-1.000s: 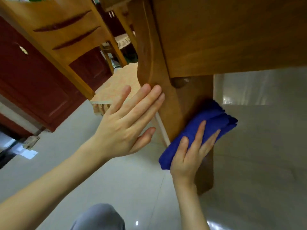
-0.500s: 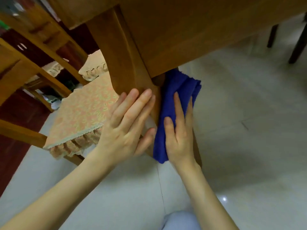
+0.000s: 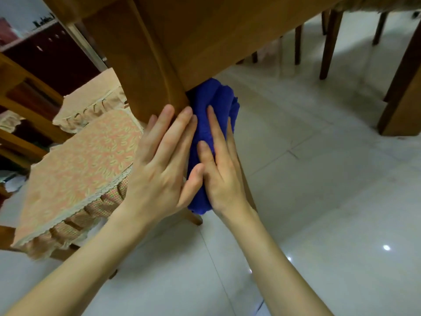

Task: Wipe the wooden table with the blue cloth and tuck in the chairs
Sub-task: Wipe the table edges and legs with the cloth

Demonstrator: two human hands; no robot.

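Note:
I look from low down at the wooden table [image 3: 216, 35], its underside and one thick leg [image 3: 141, 71] filling the top of the view. The blue cloth [image 3: 205, 124] is bunched against the inner side of that leg, just under the tabletop. My right hand [image 3: 221, 169] presses flat on the cloth, fingers pointing up. My left hand [image 3: 164, 160] lies flat on the leg's outer face, fingers spread, its thumb touching the cloth and my right hand. A chair with a patterned, frilled seat cushion [image 3: 75, 169] stands to the left of the leg.
A second cushioned chair [image 3: 91, 101] sits behind the first one. Dark chair legs [image 3: 328, 46] and another table leg [image 3: 403, 96] stand at the right on the glossy white tiled floor [image 3: 319, 201]. A dark red cabinet [image 3: 52, 58] is at the far left.
My right hand has slid the cloth up the leg to the tabletop's underside. My left hand stayed flat on the leg. My view swung right, showing more floor and chair legs.

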